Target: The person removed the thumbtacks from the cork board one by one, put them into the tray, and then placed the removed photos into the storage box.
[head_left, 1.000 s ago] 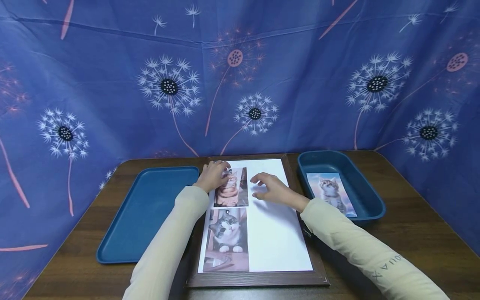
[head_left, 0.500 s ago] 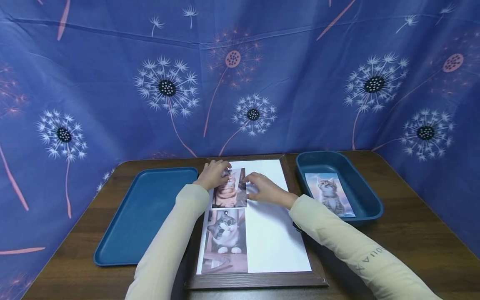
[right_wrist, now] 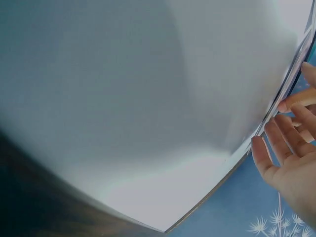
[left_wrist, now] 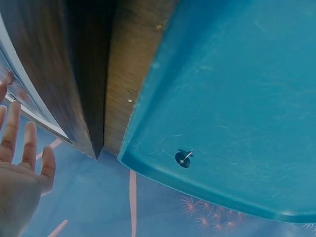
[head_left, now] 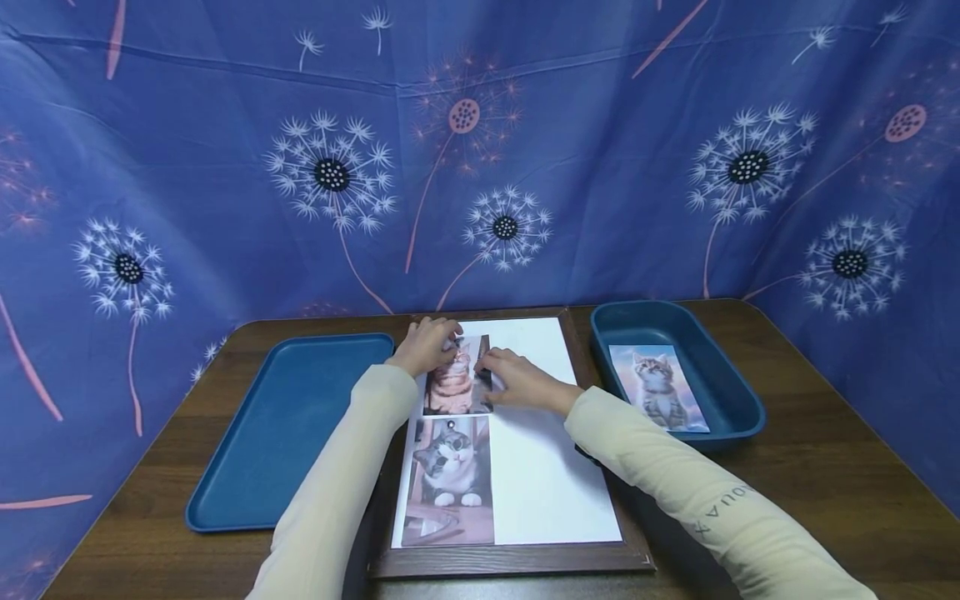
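Note:
A photo of an orange cat lies on the upper left of a white board with a brown frame. My left hand rests over its upper left corner, fingers loosely bent and fingertips on the print. At the photo's right edge is my right hand, thumb and fingertips touching its margin. Directly below lies a photo of a grey and white cat, with a small round dark fastener near its top edge. In the right wrist view the fingers look nearly straight.
Left of the board lies a flat blue tray; the left wrist view shows a small dark tack in it. Right of the board stands a deeper blue bin holding a kitten photo. A blue dandelion-print curtain hangs behind the wooden table.
My right hand has moved left from above the bare white board to the orange cat photo's right edge. The left hand has stayed at the photo's upper left.

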Demonstrator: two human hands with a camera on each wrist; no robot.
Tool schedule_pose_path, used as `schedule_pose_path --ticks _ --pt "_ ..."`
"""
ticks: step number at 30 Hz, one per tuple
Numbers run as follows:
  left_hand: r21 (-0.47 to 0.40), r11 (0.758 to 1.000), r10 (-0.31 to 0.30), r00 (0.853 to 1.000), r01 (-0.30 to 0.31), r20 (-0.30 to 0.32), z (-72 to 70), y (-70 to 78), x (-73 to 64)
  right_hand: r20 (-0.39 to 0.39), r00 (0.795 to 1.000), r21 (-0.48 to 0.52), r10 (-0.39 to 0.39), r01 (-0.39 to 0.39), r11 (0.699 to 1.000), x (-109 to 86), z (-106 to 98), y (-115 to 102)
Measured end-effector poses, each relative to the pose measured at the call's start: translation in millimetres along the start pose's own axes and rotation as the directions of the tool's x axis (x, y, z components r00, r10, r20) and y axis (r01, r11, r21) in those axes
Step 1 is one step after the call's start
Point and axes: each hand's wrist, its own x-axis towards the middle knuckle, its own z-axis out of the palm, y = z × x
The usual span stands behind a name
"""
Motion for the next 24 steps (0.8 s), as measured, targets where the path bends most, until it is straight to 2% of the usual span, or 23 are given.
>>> schedule_pose_path --ticks 5,12,24 --pt "-0.004 1.000 0.022 1.000 -0.022 -0.007 -0.3 -1.0 2.1 0.024 1.000 -0.020 0.017 -0.017 1.000 1.1 2 -1" --pt "0.022 0.999 0.043 0.999 -0.043 -0.011 1.5 -2.8 6.2 0.012 1.000 -0.052 -0.008 0.009 0.999 0.7 3 -1" --pt "0.050 0.996 0.069 0.997 -0.068 -0.022 2.9 -2.6 13.1 0.043 0.999 -0.068 -0.006 0.009 0.998 0.2 4 -2"
